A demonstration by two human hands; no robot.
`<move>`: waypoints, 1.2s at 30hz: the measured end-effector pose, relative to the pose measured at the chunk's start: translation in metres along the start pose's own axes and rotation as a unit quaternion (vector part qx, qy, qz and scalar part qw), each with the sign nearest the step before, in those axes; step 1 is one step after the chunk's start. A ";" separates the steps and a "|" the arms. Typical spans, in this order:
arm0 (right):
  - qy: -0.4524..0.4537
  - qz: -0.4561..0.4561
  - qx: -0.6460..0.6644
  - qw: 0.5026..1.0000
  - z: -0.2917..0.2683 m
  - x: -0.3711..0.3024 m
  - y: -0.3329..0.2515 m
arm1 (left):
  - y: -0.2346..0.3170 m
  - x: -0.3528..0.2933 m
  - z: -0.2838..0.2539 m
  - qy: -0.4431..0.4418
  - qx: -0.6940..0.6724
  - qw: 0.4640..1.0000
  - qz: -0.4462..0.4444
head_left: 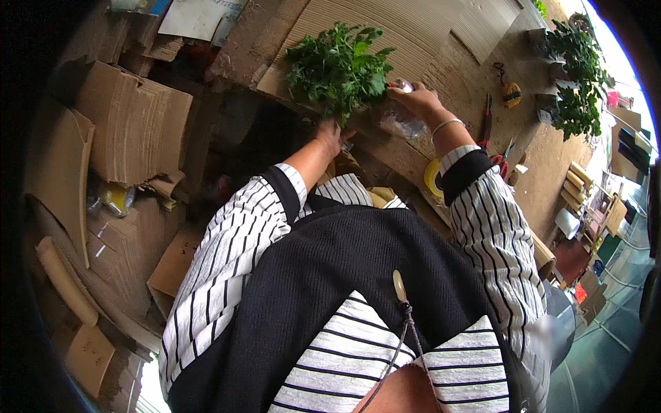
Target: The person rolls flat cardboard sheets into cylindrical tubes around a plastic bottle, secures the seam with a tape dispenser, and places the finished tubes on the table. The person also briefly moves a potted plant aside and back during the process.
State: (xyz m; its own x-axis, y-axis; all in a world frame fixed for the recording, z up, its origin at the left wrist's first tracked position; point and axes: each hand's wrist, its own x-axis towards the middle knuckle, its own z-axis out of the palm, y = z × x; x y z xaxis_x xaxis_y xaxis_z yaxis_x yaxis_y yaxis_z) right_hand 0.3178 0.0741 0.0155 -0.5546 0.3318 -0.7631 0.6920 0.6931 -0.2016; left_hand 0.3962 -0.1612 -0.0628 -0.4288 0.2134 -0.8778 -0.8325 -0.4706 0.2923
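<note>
A bushy green leafy plant (pixel 341 65) is at the front edge of the cardboard-covered table, in front of me. My left hand (pixel 329 136) is closed at its base, below the leaves, which hide part of the fingers. To the right of the leaves, my right hand (pixel 416 103) is closed on a crumpled piece of clear plastic (pixel 403 124). A small red part shows by the fingertips of that hand; I cannot make out what it is.
Several potted plants (pixel 578 89) stand at the far right. Red-handled scissors (pixel 501 167), a yellow tape measure (pixel 511 94) and a yellow tape roll (pixel 434 179) lie right of my right hand. Stacked cardboard (pixel 138 124) fills the left side.
</note>
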 end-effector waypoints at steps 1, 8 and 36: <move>-0.007 -0.006 0.002 1.000 0.002 0.001 0.003 | -0.013 0.013 -0.009 -0.010 0.001 1.000 -0.013; 0.048 -0.019 -0.038 0.998 0.005 -0.067 -0.011 | -0.025 0.006 -0.006 -0.271 0.252 0.906 -0.206; -0.013 -0.077 0.069 0.995 -0.011 -0.052 0.002 | 0.069 0.045 0.024 -0.259 -0.278 0.920 0.100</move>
State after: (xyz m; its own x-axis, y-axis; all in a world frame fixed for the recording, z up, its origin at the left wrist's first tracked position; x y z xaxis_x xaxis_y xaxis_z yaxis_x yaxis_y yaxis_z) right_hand 0.3429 0.0649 0.0621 -0.6484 0.2099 -0.7318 0.6572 0.6396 -0.3988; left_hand 0.3112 -0.1633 -0.0726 -0.7830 0.3867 -0.4872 -0.4730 -0.8788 0.0628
